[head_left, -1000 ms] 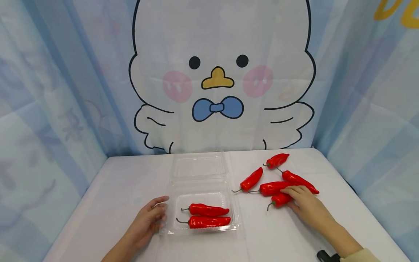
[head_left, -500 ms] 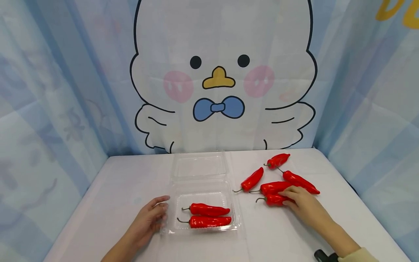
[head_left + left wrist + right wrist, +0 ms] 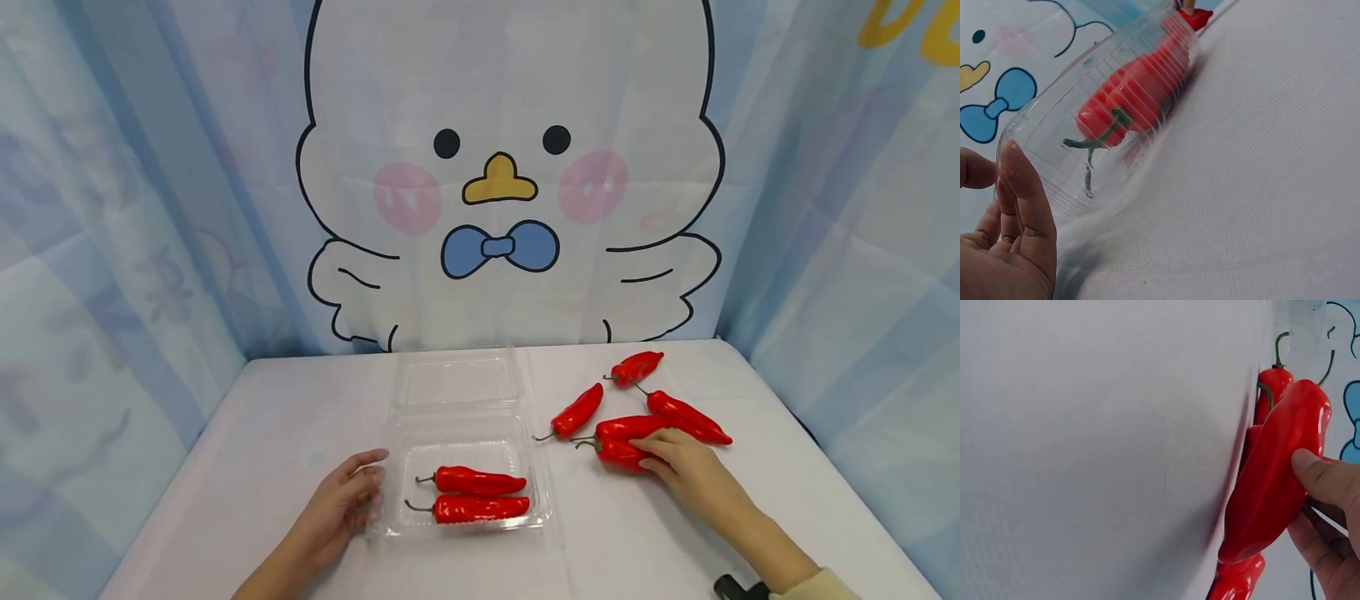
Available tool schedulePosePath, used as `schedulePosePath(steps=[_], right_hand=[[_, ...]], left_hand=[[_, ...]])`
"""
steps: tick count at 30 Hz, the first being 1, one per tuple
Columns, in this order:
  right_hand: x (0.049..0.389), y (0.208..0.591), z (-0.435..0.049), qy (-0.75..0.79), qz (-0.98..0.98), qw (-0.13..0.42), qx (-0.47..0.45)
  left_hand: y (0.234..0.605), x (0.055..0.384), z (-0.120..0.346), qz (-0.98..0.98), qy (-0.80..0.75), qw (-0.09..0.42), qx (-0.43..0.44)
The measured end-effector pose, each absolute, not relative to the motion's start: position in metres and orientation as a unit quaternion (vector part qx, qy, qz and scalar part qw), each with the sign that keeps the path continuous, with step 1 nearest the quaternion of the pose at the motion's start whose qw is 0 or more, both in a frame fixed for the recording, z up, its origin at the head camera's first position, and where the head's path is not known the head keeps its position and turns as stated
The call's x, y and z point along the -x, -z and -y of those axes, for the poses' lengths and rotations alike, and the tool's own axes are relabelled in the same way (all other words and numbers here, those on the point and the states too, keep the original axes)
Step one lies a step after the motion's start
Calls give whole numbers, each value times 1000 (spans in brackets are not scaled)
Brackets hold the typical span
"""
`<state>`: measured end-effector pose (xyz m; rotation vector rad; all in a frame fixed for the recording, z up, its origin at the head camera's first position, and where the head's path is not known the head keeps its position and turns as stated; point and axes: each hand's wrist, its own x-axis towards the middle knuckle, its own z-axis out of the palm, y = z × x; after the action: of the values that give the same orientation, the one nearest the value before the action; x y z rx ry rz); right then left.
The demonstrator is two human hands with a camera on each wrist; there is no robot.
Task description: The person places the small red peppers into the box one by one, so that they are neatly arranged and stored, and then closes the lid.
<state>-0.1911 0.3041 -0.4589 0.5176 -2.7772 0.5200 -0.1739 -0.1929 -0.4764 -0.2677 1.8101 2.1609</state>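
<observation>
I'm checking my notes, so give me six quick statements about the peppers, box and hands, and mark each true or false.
1. Two red peppers lie in the clear box. True.
2. The right hand is empty. False: it holds a pepper.
3. The left hand is at the box's left side. True.
4. The lid is shut. False: it is open.
5. The loose peppers lie left of the box. False: they lie to its right.
6. The boxed peppers' stems point toward the left hand. True.
</observation>
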Motion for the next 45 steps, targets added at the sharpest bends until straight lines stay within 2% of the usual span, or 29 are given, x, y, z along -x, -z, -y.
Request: schedulePosePath(steps=[12,30,45], right_hand=[[188,450,-295,-187,950,166,-188],[191,434,-276,-204,947,159,-190],[198,423,-252,-183,941,164,-234]], left_hand=[[475,174,193,-636,-750,154,93],[474,173,191,-634,-753,148,102],[472,172,191,-625,-760,150,98]])
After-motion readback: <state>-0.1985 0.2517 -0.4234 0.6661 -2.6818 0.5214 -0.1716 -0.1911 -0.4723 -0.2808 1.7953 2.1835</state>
